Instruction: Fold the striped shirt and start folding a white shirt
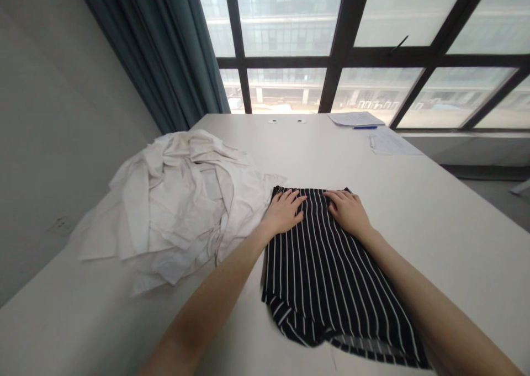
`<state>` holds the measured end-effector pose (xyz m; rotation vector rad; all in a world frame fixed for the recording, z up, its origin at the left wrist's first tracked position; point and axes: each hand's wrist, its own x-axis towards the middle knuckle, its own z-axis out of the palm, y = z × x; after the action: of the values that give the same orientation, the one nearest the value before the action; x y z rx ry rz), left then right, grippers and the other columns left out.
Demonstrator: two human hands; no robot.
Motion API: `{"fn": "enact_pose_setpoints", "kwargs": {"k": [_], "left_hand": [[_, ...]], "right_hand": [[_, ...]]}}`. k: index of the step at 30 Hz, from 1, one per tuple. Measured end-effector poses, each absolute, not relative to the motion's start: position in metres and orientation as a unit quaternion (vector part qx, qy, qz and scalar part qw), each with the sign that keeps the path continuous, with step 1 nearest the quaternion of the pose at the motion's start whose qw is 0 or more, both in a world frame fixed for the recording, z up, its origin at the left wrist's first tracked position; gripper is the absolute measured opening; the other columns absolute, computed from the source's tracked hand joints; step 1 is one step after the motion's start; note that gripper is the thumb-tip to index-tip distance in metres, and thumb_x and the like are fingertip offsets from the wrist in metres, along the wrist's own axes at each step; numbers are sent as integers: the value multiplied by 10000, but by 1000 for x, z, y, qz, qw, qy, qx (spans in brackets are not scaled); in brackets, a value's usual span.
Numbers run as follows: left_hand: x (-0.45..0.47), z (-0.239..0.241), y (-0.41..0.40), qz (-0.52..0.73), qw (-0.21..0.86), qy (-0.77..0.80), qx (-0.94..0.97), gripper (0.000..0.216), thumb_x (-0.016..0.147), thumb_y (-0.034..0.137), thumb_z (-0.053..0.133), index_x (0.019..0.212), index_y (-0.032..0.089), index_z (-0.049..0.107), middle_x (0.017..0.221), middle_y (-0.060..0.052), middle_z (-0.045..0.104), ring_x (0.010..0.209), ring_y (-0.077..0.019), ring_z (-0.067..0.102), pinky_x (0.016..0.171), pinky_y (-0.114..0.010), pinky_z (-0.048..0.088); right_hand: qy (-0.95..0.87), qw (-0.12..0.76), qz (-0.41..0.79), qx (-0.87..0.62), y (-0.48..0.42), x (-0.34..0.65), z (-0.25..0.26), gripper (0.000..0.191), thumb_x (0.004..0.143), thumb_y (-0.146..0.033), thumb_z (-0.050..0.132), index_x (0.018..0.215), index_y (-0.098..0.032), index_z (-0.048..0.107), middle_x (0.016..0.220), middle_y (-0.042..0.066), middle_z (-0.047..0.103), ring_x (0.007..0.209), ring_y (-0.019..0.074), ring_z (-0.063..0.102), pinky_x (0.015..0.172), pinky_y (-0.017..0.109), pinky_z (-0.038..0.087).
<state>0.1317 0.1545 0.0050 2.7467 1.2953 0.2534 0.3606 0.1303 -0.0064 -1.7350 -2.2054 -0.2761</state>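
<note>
A black garment with thin white stripes [323, 265] lies spread on the white table, its stripes running away from me. My left hand [285, 211] rests palm down on its far left part, fingers spread. On the far right part lies my right hand [348, 211], also palm down with its fingers stretched out. The garment's near edge is uneven, with a fold turned up at the lower left and a slight opening at the lower right. What kind of garment it is I cannot tell. Left of it, close to my left forearm, is a heap of crumpled white cloth [178, 199].
The white table [447, 243] reaches toward the windows. At its far right are a paper pad [356, 118], a blue pen [365, 127] and loose sheets [393, 144]. Two small white objects [272, 121] sit near the far edge. A blue curtain [165, 50] hangs behind the heap.
</note>
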Motion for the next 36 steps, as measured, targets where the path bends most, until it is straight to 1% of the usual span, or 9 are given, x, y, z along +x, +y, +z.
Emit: {"fn": "enact_pose_setpoints", "kwargs": {"k": [7,14,18,21,23,27,30,33,36], "left_hand": [[131,6,155,72,42,459,885,520,975,422,379,1456,223,376,1548,-70,338,1430,-276,279,1160,-457,234],[120,0,167,67,49,496,864,525,987,452,338,1465,238,362,1566,-70,299,1453,-264,231,1163,-533,199],[117,-1,170,69,52,500,862,524,986,453,333,1469,252,354,1571,-60,289,1457,-270,219,1160,-541,209],[118,-1,170,68,49,501,861,520,987,451,332,1466,251,361,1570,-61,289,1456,-271,220,1160,-534,214],[118,-1,169,68,47,501,862,519,987,449,333,1465,250,363,1569,-63,292,1455,-271,223,1159,-528,220],[119,-2,167,83,24,500,861,508,986,437,342,1458,252,379,1558,-79,316,1446,-283,246,1147,-546,228],[122,0,163,116,-19,491,863,486,975,382,386,1434,227,420,1538,-108,348,1440,-294,256,1148,-564,199],[124,5,162,140,-45,434,889,447,961,270,402,1394,184,471,1512,-93,399,1433,-252,277,1180,-500,158],[123,5,164,133,-13,392,910,436,966,238,373,1385,184,476,1477,-53,458,1395,-193,353,1182,-407,198]], "right_hand": [[-776,148,-78,-608,130,361,-6,407,929,-205,384,1286,-212,579,1324,64,613,1228,224,533,1026,428,358],[-745,95,-59,-657,133,376,-12,445,990,-381,328,1383,-248,490,1452,58,493,1356,268,411,1091,552,278],[-737,115,-91,-660,133,377,-15,450,988,-383,348,1370,-204,504,1438,96,505,1350,288,417,1086,560,289],[-743,156,-146,-634,131,374,-11,422,966,-310,397,1321,-139,547,1400,142,536,1323,301,447,1087,535,300],[-769,182,-162,-592,129,372,-7,378,948,-246,415,1263,-139,594,1357,128,578,1292,283,484,1078,496,331],[-836,181,-121,-504,129,369,-2,341,935,-199,424,1192,-171,647,1267,84,649,1199,241,568,1001,419,435],[-848,169,-87,-495,130,368,-3,345,941,-215,428,1208,-176,642,1253,74,659,1166,233,593,984,413,458],[-847,166,-77,-499,131,368,-5,349,951,-240,429,1228,-176,633,1277,73,646,1181,232,584,998,418,447],[-846,164,-74,-502,131,368,-4,351,957,-250,429,1241,-188,627,1291,70,638,1191,225,577,1008,419,435]]}}
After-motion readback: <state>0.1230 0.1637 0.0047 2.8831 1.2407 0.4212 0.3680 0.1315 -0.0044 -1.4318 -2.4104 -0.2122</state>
